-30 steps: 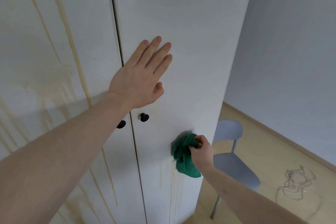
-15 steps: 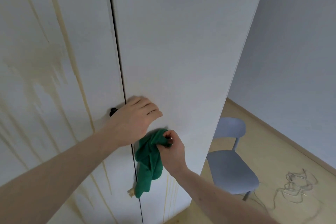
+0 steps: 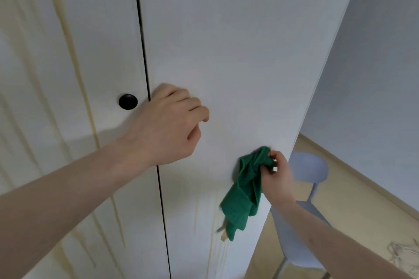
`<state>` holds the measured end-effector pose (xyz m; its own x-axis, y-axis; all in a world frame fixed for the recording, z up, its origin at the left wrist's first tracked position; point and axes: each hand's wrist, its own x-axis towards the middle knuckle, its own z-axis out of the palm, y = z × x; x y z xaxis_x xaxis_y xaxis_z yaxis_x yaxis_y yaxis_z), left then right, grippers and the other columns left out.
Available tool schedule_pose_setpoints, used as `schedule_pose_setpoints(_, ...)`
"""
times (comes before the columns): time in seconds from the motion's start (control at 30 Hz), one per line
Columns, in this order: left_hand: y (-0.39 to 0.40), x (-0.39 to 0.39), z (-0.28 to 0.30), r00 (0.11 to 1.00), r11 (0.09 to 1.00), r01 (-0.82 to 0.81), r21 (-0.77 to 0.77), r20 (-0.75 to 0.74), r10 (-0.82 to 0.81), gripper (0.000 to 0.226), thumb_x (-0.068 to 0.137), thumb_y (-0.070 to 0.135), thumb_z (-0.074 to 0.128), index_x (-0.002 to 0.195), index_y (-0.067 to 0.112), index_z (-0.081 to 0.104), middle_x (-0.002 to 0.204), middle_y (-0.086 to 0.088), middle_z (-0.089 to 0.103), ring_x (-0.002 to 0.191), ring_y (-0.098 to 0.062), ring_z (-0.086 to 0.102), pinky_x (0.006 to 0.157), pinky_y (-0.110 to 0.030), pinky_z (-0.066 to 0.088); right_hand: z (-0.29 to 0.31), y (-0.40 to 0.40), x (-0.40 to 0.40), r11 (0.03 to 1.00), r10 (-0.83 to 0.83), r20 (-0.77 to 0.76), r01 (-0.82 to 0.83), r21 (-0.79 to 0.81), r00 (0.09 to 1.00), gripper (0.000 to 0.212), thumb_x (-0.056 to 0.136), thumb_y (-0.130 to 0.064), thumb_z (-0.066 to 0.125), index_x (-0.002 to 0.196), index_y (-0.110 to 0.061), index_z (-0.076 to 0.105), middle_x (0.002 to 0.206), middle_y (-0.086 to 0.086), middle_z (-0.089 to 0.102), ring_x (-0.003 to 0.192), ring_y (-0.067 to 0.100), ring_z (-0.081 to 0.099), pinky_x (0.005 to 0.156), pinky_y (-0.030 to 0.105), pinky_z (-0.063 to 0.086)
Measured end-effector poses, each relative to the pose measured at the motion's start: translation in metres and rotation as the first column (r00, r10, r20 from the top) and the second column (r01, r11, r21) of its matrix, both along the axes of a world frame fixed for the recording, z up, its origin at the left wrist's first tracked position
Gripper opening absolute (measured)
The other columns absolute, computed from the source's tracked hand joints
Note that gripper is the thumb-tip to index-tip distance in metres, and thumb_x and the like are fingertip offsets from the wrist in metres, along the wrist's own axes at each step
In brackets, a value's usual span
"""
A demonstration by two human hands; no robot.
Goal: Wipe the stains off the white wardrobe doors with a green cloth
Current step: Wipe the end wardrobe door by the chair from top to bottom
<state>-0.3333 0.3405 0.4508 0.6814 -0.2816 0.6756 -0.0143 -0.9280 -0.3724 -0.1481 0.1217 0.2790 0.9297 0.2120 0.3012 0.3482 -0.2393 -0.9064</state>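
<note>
A plain pale grey-blue wall (image 3: 374,63) fills the right side, evenly lit by soft light with no hard shadows. Along its foot runs a light wooden skirting board (image 3: 362,172), meeting a light wood floor (image 3: 353,208). A pale blue chair (image 3: 303,242) with a rounded back stands on that floor. At the lower right edge lies a tangle of what may be thin cord (image 3: 405,253), too blurred to tell.

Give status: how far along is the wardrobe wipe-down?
Done: upper right door looks clean. In hand: right hand holds the green cloth against that door; left hand braces it. Left: drips below the cloth, streaks across the left door.
</note>
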Motion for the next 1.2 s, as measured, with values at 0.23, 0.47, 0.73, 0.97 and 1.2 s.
schedule_pose_setpoints(0.23,-0.003,0.009,-0.006,0.993,0.998,-0.06,0.027,0.106,0.057,0.021,0.087,0.024,0.052,0.09,0.019,0.072,0.08,0.005,0.071,0.077,-0.025,0.063,0.088,-0.041,0.042,0.001,-0.026,0.024,0.988,-0.099,0.118,0.084,0.133,0.988,0.036,0.1,-0.007,0.057,0.096,-0.042,0.053,0.095,-0.005,0.067,0.091,0.022,0.067,0.076,0.034,0.052)
schedule_pose_setpoints(0.47,-0.007,0.01,-0.014,0.976,0.988,-0.119,0.099,0.197,0.098,0.022,0.086,0.026,0.047,0.086,0.02,0.069,0.074,0.007,0.067,0.07,-0.023,0.062,0.089,-0.041,0.04,0.005,0.02,-0.036,0.929,0.144,0.471,-0.283,0.238,0.87,0.035,0.093,0.006,0.061,0.106,-0.027,0.06,0.103,-0.008,0.066,0.096,0.011,0.066,0.08,0.018,0.053)
schedule_pose_setpoints(0.73,-0.007,0.004,-0.034,0.953,0.954,-0.218,0.206,0.256,0.162,0.025,0.084,0.026,0.046,0.082,0.019,0.071,0.073,0.006,0.065,0.073,-0.024,0.057,0.108,-0.051,0.036,-0.033,0.077,-0.058,0.943,0.205,0.754,-0.333,0.019,0.625,0.03,0.094,-0.018,0.07,0.123,-0.025,0.064,0.133,-0.018,0.056,0.127,0.004,0.048,0.11,0.02,0.035)
schedule_pose_setpoints(0.97,-0.012,-0.044,-0.102,0.938,0.92,-0.337,0.2,0.152,0.31,0.045,0.081,0.028,0.06,0.122,0.015,0.072,0.131,-0.006,0.065,0.123,-0.029,0.057,0.129,-0.048,0.013,-0.056,0.017,-0.005,0.982,0.086,0.665,0.049,-0.181,0.742,0.044,0.1,-0.035,0.063,0.14,-0.023,0.052,0.141,-0.002,0.045,0.121,0.019,0.05,0.105,0.033,0.045)
schedule_pose_setpoints(1.2,-0.027,-0.097,-0.143,0.756,0.756,-0.633,0.169,-0.078,0.65,0.091,0.099,0.05,0.049,0.166,0.023,-0.006,0.17,-0.005,-0.025,0.159,-0.027,-0.017,0.13,-0.045,-0.006,-0.031,-0.048,-0.01,0.99,-0.02,0.409,0.075,-0.118,0.912,0.009,0.1,-0.015,0.054,0.102,-0.019,0.062,0.094,0.001,0.066,0.08,0.027,0.063,0.063,0.032,0.048)
